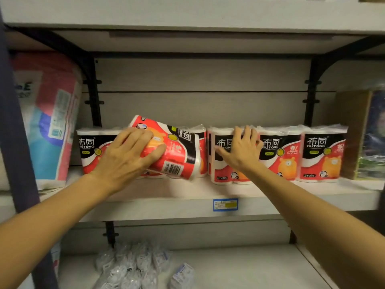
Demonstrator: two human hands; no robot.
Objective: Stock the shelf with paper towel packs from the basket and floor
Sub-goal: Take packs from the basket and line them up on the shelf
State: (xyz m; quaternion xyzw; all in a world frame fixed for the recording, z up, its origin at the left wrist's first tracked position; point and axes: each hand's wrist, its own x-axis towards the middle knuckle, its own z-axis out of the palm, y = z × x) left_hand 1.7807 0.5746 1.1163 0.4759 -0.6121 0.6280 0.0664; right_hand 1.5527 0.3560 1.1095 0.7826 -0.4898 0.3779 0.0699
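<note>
A row of red, white and black paper towel packs stands upright along the shelf [187, 195]. My left hand [127, 155] grips a tilted paper towel pack [177, 147], which leans in front of the row just left of the middle. Behind it an upright pack [89, 151] shows at the row's left end. My right hand [241, 151] rests with spread fingers on the front and top of an upright pack [223, 172] in the middle. Two more packs [323, 153] stand to its right. Basket and floor are out of view.
A large pink and blue wrapped bundle [50, 119] fills the shelf's left end. A brown box [354, 132] and dark packets stand at the right end. A blue price tag [225, 204] sits on the shelf edge. Small clear packets [133, 265] lie on the lower shelf.
</note>
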